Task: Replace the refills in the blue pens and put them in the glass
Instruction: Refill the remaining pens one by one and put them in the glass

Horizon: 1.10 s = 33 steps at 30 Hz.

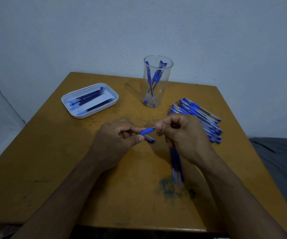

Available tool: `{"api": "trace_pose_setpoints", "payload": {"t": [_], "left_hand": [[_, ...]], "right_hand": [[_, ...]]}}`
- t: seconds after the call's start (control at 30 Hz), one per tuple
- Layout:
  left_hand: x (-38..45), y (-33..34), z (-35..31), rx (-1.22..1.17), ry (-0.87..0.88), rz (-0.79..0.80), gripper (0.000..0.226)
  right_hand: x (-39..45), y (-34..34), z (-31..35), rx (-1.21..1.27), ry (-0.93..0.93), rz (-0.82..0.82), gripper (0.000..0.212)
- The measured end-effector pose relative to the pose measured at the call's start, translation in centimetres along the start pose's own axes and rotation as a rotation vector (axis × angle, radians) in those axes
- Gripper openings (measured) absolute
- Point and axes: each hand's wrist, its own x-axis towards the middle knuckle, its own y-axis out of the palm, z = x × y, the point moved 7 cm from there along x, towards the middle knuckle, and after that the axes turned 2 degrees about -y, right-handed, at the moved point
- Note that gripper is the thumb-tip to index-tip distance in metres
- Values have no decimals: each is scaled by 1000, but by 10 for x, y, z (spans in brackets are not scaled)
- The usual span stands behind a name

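Over the middle of the table, my left hand [120, 137] grips a blue pen [147, 131] by its barrel, with the blue rubber grip end sticking out to the right. My right hand [179, 133] pinches the tip end of that same pen between thumb and fingers. A pen cap [150, 139] lies on the table just under the pen. Three loose refills [177, 167] lie below my right hand. A clear glass [157, 94] at the back holds several blue pens. A pile of blue pens [201, 118] lies to the right.
A white tray [67, 99] at the back left holds several dark blue refills. The wooden table [53, 161] has ink stains near its front centre. A pale wall stands behind, and grey fabric [280, 159] lies off the right edge.
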Motion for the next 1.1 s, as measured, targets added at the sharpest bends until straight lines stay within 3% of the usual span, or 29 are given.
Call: {"api": "trace_pose_setpoints", "payload": {"t": [0.2, 0.3, 0.4, 0.57, 0.7, 0.93, 1.1], "left_hand": [[1, -2, 4, 50, 9, -39, 24], [3, -9, 13, -21, -90, -130, 18], [3, -14, 21, -31, -157, -193, 16], [3, -17, 26, -15, -185, -209, 17], [3, -16, 25, -19, -180, -192, 17], [2, -13, 19, -54, -147, -158, 18], [2, -8, 14, -69, -122, -140, 18]], "right_hand": [[-1, 5, -9, 4, 50, -58, 11], [0, 11, -8, -319, 5, -101, 34], [-1, 25, -8, -710, -12, -4, 36], [-8, 44, -13, -864, 29, 100, 28], [-7, 38, -8, -631, 7, 29, 6], [-6, 11, -9, 143, 64, -180, 13], [-6, -2, -9, 389, 82, -310, 27]]}}
